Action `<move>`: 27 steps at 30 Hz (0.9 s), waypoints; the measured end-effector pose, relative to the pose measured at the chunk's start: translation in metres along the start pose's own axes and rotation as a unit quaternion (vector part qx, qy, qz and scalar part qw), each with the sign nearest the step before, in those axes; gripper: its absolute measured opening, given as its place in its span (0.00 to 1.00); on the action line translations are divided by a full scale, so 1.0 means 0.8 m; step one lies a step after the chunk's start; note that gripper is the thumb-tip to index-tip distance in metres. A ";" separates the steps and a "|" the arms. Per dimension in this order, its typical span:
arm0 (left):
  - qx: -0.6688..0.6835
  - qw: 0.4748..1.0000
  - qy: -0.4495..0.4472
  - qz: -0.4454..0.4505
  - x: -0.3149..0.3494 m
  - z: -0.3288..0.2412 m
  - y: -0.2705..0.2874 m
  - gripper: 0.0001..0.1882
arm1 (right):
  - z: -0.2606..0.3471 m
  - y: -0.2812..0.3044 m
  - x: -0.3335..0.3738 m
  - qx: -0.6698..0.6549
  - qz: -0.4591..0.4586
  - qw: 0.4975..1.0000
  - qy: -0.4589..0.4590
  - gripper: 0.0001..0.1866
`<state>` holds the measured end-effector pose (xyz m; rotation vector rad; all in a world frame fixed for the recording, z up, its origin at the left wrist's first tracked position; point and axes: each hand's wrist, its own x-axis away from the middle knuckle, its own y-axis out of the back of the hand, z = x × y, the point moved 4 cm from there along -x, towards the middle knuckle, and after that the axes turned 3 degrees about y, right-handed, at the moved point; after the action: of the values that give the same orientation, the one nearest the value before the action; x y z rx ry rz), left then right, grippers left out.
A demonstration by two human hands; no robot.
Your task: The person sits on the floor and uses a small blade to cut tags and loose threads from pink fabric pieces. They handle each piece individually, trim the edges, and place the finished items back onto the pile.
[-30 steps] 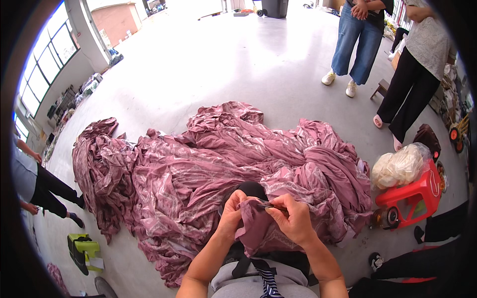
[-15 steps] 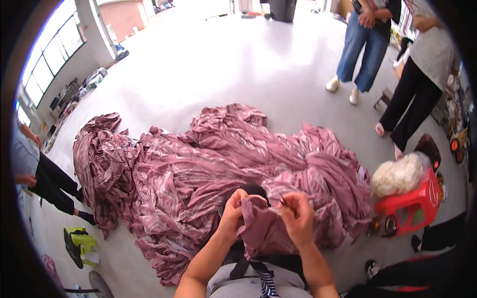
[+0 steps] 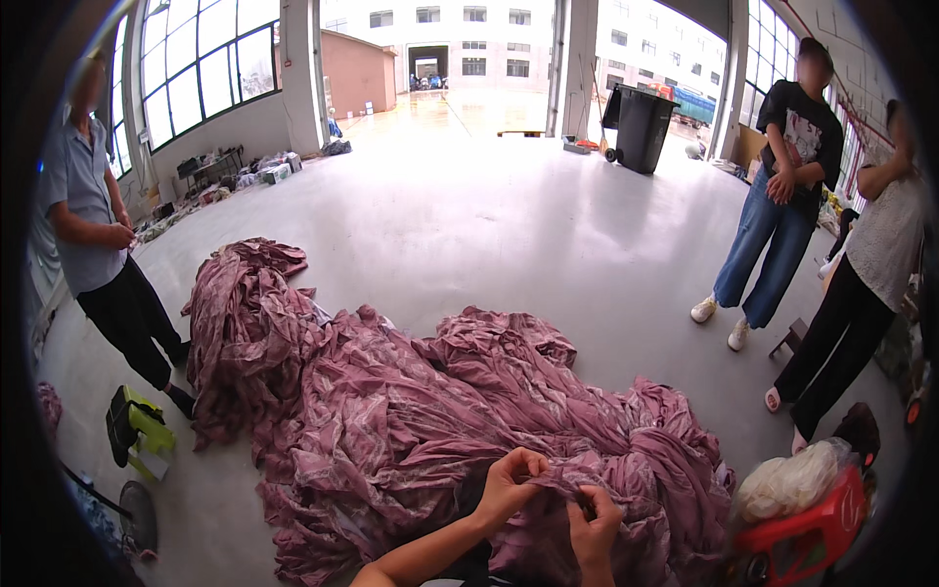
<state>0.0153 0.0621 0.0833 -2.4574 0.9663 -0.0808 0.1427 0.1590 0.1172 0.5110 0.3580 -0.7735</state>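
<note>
A long heap of mauve patterned fabric point(image 3: 391, 411) lies bunched on the grey concrete floor in front of me. My left hand point(image 3: 511, 482) pinches a raised fold of this fabric near its closest edge. My right hand point(image 3: 593, 523) grips the same fold just to the right, fingers closed around the cloth. Both forearms enter from the lower edge. Whether the right hand also holds a small tool is hidden.
A red plastic stool point(image 3: 812, 533) with a bag of pale fibre point(image 3: 787, 479) stands at right. Two people point(image 3: 773, 205) stand at right, one person point(image 3: 98, 235) at left. A green and black tool point(image 3: 137, 426) lies lower left. A dark wheeled bin point(image 3: 641, 127) stands far back.
The camera has tilted up, so the hall, windows and standing people now show. My hands stay on the fabric fold, now low in the picture.
</note>
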 end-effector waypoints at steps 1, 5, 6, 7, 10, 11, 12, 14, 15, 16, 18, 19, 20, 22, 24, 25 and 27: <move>-0.054 0.999 0.005 -0.003 0.001 -0.007 -0.001 0.10 | -0.019 0.001 0.003 -0.076 -0.001 0.996 -0.052 0.07; -0.277 0.958 -0.032 0.059 -0.008 -0.052 -0.019 0.08 | -0.018 0.011 -0.009 -0.151 0.026 0.978 -0.141 0.10; -0.314 0.943 -0.060 0.093 -0.011 -0.057 -0.022 0.08 | -0.012 0.015 -0.016 -0.144 0.032 0.978 -0.144 0.12; -0.334 0.931 -0.074 0.127 -0.011 -0.059 -0.018 0.10 | -0.002 0.017 -0.024 -0.143 0.055 0.980 -0.128 0.05; -0.224 0.957 -0.015 0.185 -0.017 -0.049 -0.003 0.11 | -0.002 0.027 -0.036 -0.143 0.149 0.968 -0.145 0.04; -0.164 0.971 0.074 0.158 -0.013 -0.034 0.001 0.12 | 0.001 0.028 -0.038 -0.168 0.176 0.956 -0.163 0.05; -0.108 0.972 0.128 0.164 -0.013 -0.028 0.002 0.11 | 0.002 0.031 -0.040 -0.183 0.192 0.948 -0.175 0.06; 0.006 0.957 0.234 0.171 -0.011 -0.020 0.003 0.10 | 0.002 0.034 -0.042 -0.212 0.224 0.930 -0.198 0.08; 0.023 0.955 0.239 0.176 -0.010 -0.018 0.002 0.09 | 0.006 0.035 -0.043 -0.220 0.229 0.928 -0.194 0.11; 0.040 0.953 0.242 0.175 -0.009 -0.017 0.003 0.09 | 0.005 0.034 -0.044 -0.235 0.227 0.924 -0.200 0.11; 0.075 0.949 0.247 0.179 -0.009 -0.016 0.003 0.09 | 0.001 0.036 -0.043 -0.264 0.222 0.915 -0.210 0.12; 0.088 0.946 0.251 0.185 -0.010 -0.017 0.001 0.09 | -0.003 0.037 -0.043 -0.275 0.212 0.914 -0.211 0.12; 0.100 0.942 0.255 0.192 -0.010 -0.019 -0.002 0.09 | -0.009 0.037 -0.042 -0.287 0.202 0.912 -0.211 0.13; 0.083 0.943 0.260 0.191 -0.011 -0.018 -0.006 0.08 | -0.007 0.041 -0.043 -0.287 0.169 0.918 -0.216 0.13; 0.030 0.947 0.263 0.180 -0.016 -0.022 -0.005 0.08 | 0.004 0.043 -0.052 -0.256 0.118 0.931 -0.230 0.13; 0.035 0.950 0.271 0.154 -0.018 -0.020 -0.004 0.09 | -0.007 0.040 -0.056 -0.251 0.126 0.934 -0.222 0.13; -0.001 0.962 0.240 0.130 -0.021 -0.022 -0.001 0.08 | -0.021 0.036 -0.062 -0.260 0.122 0.931 -0.227 0.12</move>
<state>-0.0005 0.0661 0.1012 -2.3318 1.4820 -0.6084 0.1289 0.2136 0.1364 -0.1285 0.0549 -0.5046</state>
